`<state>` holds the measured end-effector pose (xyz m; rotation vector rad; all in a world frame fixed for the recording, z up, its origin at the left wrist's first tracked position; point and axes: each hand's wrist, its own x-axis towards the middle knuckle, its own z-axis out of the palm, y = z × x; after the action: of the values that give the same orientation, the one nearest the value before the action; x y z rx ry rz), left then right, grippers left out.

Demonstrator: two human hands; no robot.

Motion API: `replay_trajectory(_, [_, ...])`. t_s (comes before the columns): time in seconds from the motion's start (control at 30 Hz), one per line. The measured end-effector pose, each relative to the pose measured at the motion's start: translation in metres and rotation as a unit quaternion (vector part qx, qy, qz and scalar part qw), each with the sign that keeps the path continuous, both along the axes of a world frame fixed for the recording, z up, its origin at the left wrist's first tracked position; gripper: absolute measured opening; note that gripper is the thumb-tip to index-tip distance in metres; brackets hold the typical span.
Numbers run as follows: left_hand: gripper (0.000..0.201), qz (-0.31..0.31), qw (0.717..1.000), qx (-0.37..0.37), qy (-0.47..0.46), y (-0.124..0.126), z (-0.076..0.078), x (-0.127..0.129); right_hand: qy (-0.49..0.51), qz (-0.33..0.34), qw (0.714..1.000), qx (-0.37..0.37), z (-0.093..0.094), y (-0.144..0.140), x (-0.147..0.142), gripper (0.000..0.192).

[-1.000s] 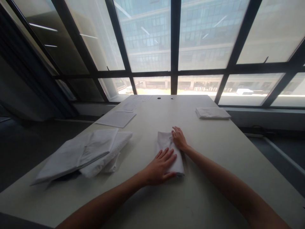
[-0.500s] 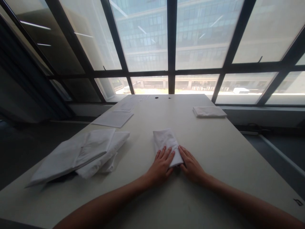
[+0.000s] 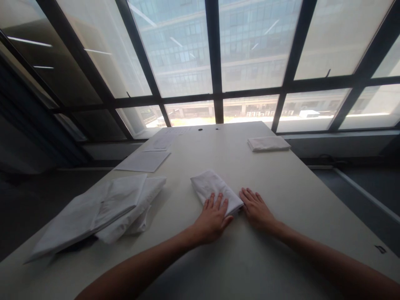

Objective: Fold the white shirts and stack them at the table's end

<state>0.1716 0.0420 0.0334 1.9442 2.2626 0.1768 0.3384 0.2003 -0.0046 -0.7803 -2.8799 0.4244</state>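
**Folded cloth held flat, not gripped**

While the loose pile of white sheets (image 3: 103,210) lies well left, the left hand (image 3: 212,216) rests open-palmed on the small folded white cloth (image 3: 215,189) at table centre; the right hand (image 3: 258,208) lies flat just beside it (nothing grasped). Risk: uneven pressure could shift the folds.

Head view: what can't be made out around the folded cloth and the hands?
- Near end of the folded cloth: covered by the left hand.
- Whether the right hand touches the cloth's edge: too close to tell.
- Print on the paper sheets: too small.
- How many pieces are in the loose white pile: layers overlap.
- Both arms: cut off by the bottom edge.
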Motion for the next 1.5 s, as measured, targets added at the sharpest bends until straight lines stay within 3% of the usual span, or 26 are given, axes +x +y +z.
replay_trajectory(0.1, [0.053, -0.05, 0.997, 0.054, -0.037, 0.024, 0.031, -0.025, 0.008, -0.015, 0.999, -0.033, 0.014, 0.001, 0.004, 0.059])
replay_trajectory(0.2, [0.047, -0.106, 0.989, 0.105, -0.005, 0.063, 0.042, -0.052, 0.073, -0.03, 0.997, -0.012, 0.032, -0.02, -0.01, 0.06])
replay_trajectory(0.3, [0.048, -0.156, 0.986, 0.056, 0.027, 0.093, 0.023, -0.072, 0.111, 0.012, 0.994, 0.016, 0.038, -0.052, -0.039, 0.063])
replay_trajectory(0.47, [0.049, -0.163, 0.986, 0.04, 0.022, 0.101, -0.014, -0.102, 0.095, 0.041, 0.994, 0.029, 0.014, -0.077, -0.068, 0.077])
replay_trajectory(0.67, [0.057, -0.021, 0.999, 0.01, 0.031, 0.103, -0.011, -0.158, 0.06, 0.055, 0.996, 0.02, 0.001, -0.07, -0.062, 0.078])
replay_trajectory(0.87, [0.06, -0.038, 0.999, -0.021, -0.018, 0.116, -0.014, -0.189, 0.053, 0.057, 0.997, 0.019, 0.006, -0.076, -0.064, 0.077])
replay_trajectory(1.0, [0.06, 0.007, 0.999, -0.01, -0.034, 0.112, -0.022, -0.188, 0.043, 0.068, 0.997, 0.023, 0.011, -0.058, -0.054, 0.074])
replay_trajectory(1.1, [0.058, 0.066, 0.997, 0.001, -0.035, 0.1, -0.024, -0.181, 0.001, 0.143, 0.99, -0.002, 0.025, -0.016, -0.038, 0.071])
replay_trajectory(1.2, [0.056, 0.116, 0.993, -0.003, -0.024, 0.09, -0.013, -0.167, -0.038, 0.2, 0.977, -0.056, 0.048, 0.028, -0.035, 0.06])
replay_trajectory(1.23, [0.056, 0.124, 0.992, 0.012, -0.01, 0.089, -0.009, -0.159, -0.039, 0.181, 0.98, -0.067, 0.056, 0.036, -0.039, 0.053])
replay_trajectory(1.3, [0.054, 0.108, 0.991, 0.068, 0.025, 0.089, -0.002, -0.137, -0.025, 0.074, 0.995, -0.063, 0.066, 0.037, -0.057, 0.048])
replay_trajectory(1.37, [0.052, 0.038, 0.992, 0.109, 0.043, 0.091, -0.002, -0.109, 0.014, -0.044, 0.999, -0.021, 0.067, 0.022, -0.08, 0.051])
replay_trajectory(1.43, [0.057, -0.047, 0.994, 0.088, 0.04, 0.092, -0.009, -0.084, 0.05, -0.077, 0.996, 0.023, 0.059, 0.0, -0.1, 0.057])
replay_trajectory(1.5, [0.069, -0.081, 0.994, 0.069, 0.039, 0.091, -0.018, -0.068, 0.056, -0.082, 0.995, 0.032, 0.045, -0.015, -0.111, 0.062])
